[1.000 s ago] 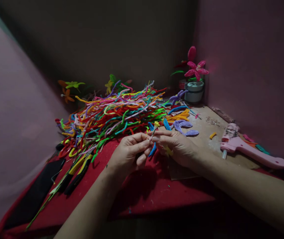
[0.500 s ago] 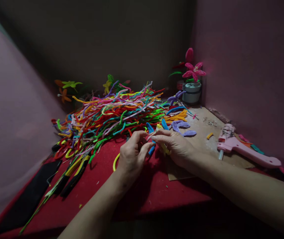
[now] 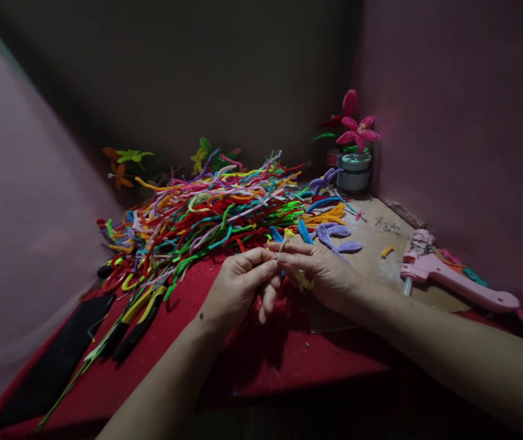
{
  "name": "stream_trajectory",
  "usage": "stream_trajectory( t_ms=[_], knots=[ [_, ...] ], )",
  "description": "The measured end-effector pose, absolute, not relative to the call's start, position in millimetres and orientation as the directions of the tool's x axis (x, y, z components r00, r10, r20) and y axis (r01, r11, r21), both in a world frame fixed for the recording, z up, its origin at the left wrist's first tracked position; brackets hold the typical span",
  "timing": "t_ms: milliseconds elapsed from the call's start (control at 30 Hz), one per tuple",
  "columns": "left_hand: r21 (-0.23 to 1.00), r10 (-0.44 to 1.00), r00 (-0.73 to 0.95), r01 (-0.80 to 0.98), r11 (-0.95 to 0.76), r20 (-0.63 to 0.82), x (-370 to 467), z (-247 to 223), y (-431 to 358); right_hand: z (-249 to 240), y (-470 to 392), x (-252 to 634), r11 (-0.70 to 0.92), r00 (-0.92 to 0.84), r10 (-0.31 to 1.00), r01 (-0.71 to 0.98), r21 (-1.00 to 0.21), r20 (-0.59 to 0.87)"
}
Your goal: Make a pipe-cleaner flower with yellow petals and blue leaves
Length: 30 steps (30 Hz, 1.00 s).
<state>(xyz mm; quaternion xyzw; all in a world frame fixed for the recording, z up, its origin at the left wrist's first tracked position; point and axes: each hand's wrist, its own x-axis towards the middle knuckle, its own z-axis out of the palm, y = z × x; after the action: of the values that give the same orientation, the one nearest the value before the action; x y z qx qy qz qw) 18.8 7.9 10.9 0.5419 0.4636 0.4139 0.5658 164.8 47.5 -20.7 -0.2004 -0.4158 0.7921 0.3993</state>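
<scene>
In the middle of the head view, my left hand [image 3: 241, 284] and my right hand [image 3: 323, 269] meet fingertip to fingertip. Between them stands a thin stem with a yellow tufted tip [image 3: 289, 233], like a flower's centre. My right thumb and fingers pinch this stem. Just below it, the left thumb and forefinger are pressed together at its lower part; what exactly lies in them is mostly hidden. Blue fuzzy petals [image 3: 305, 232] show behind my fingers, with purple petals [image 3: 335, 234] to their right.
A heap of coloured pipe cleaners [image 3: 215, 214] covers the table's back. Yellow-black pliers [image 3: 140, 324] and a black flat item [image 3: 55, 360] lie at left. At right are a pink glue gun [image 3: 454, 278] and a grey pot [image 3: 354, 173] with a pink flower [image 3: 358, 131].
My left hand has turned and its fingers have come down to the stem's lower part. The yellow tip now shows more clearly above the fingers. My right hand has hardly moved.
</scene>
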Motion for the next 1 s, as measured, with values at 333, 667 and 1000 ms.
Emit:
stream_trajectory(
  t_ms=[333, 667, 1000],
  knots=[
    [0.943, 0.992, 0.004, 0.311, -0.119, 0.124, 28, 7, 6, -19, 49, 165, -0.29, -0.505, 0.863, -0.486, -0.824, -0.006],
    [0.977, 0.959, 0.262, -0.149, 0.153, -0.11, 24, 10, 8, -19, 42, 164, -0.319, -0.603, 0.795, -0.506, -0.801, 0.065],
    [0.924, 0.992, -0.006, 0.365, -0.112, 0.123, 28, 5, 6, -19, 47, 162, -0.166, -0.358, 0.933, -0.52, -0.838, 0.037]
  ],
)
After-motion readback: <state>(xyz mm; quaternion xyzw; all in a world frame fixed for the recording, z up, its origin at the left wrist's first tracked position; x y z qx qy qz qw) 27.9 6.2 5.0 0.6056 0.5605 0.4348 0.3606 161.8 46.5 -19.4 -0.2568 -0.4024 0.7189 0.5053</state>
